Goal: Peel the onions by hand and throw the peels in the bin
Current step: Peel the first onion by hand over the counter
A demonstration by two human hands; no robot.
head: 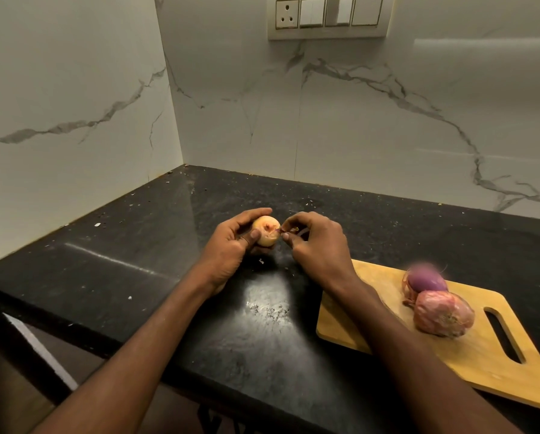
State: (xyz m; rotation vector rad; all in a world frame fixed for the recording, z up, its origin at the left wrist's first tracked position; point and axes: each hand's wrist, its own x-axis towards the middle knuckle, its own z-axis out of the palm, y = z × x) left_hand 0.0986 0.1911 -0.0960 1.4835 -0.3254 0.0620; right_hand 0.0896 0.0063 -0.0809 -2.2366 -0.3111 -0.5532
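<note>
- Peeling under way at a dark kitchen worktop (156, 245): a person's left hand (231, 245) cups a pale, largely skinned onion (266, 234), fingers curled over its top and thumb pressed on its near face, holding it just above the stone about midway between the front edge and the back wall.
- Right hand (318, 245) meets it from the right, its fingers (289, 237) drawn together on a thin strip of peel (281, 230) at the onion's end; the strip looks still attached.
- By the look of it, the step in hand is stripping the last skin from this first onion. The next move would call for a steady pull away from the bulb while the left hand holds firm, then carrying the scrap to the bin, which is nowhere in sight.
- Two more wait on a wooden cutting board (372, 333) at the worktop's right front: a purple onion (426, 281), blurred and seemingly part-peeled, touching a papery pink onion (443, 314) on its near side.
- Room to work: bare stone runs left and back to the corner where the marble walls meet; the board overhangs the front edge at its near right corner, and the round onions there could roll if it is knocked.
</note>
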